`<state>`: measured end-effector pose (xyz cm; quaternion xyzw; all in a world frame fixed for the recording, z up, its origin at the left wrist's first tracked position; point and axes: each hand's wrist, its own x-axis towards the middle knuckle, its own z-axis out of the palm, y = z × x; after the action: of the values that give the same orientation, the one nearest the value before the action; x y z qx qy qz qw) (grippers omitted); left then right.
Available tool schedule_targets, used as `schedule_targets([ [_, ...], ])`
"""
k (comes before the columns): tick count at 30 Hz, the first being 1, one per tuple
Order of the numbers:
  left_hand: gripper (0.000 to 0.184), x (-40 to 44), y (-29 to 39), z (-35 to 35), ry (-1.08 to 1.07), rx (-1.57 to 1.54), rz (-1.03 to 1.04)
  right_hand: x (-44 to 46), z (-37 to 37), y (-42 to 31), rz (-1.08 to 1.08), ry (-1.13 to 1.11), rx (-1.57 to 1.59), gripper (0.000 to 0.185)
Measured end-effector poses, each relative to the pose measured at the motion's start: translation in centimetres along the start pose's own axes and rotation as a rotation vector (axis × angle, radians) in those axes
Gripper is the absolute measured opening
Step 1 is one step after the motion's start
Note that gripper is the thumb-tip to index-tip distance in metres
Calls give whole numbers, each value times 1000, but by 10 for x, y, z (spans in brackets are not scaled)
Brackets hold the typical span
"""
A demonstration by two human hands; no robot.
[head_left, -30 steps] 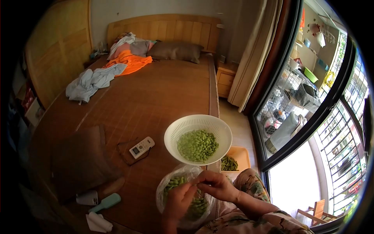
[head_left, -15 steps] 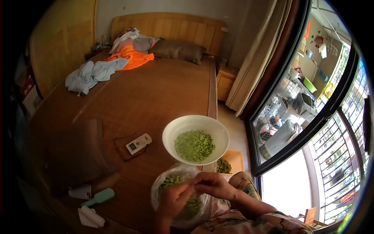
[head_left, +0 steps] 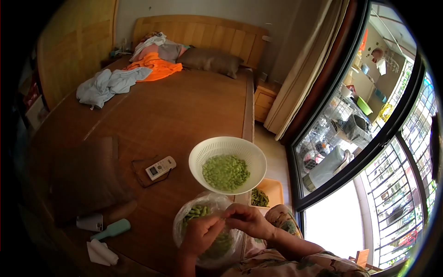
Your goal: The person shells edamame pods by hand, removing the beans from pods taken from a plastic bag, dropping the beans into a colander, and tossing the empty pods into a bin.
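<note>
My left hand (head_left: 203, 233) and my right hand (head_left: 251, 221) meet fingertip to fingertip, both closed in a pinch. Whatever lies between the fingers is too small and covered to make out. Just below them, a clear plastic bag (head_left: 181, 221) stands open on the bed, holding green bean pods (head_left: 198, 211); my hands and left forearm hide part of it. Beyond the bag is a white slotted colander (head_left: 258, 161) with many shelled green beans (head_left: 226, 171) in it. To its right and lower, an orange bin (head_left: 274, 190) contains green-brown pods or empty hulls (head_left: 260, 197).
On the mat-covered bed (head_left: 184, 111) lie a remote control (head_left: 160, 168), glasses-like thin loop, a teal brush (head_left: 115, 228), a cup (head_left: 90, 222), white tissue (head_left: 101, 252) and a brown cushion (head_left: 87, 180). Clothes (head_left: 110, 85) lie farther back. A glass door (head_left: 330, 138) is at right.
The whole view has shifted slightly, so the bed things appear a little farther left. My hands stay pinched together over the bag, with only slight finger movement.
</note>
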<state>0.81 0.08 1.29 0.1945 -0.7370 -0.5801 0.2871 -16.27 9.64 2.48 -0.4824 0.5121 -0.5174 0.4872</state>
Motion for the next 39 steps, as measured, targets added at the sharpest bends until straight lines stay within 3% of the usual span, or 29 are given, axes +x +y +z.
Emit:
schedule_targets([
  [8,21,-1,2,3,37,32,28,1,11,4,59,113,71,9],
  [14,18,1,-7,4,-116,86,-30,12,-6,17,-30,259,179,6],
  [20,15,0,-3,8,-64,-8,-59,39,-35,20,-137,443,-104,13],
  [22,11,0,-10,8,-55,45,-22,54,-51,23,-169,504,-476,14],
  [25,9,1,-8,6,-41,77,-4,69,-62,30,-154,536,-610,15],
  [32,12,3,-9,5,-2,113,-47,60,-57,36,-281,511,-599,14],
  [34,11,4,-10,7,38,151,-48,39,-37,17,-72,362,-225,20],
  [36,11,4,-13,8,62,221,-38,16,-19,2,68,200,-129,30],
  [39,11,5,-15,12,69,254,-17,-1,-6,5,-72,78,-440,26],
])
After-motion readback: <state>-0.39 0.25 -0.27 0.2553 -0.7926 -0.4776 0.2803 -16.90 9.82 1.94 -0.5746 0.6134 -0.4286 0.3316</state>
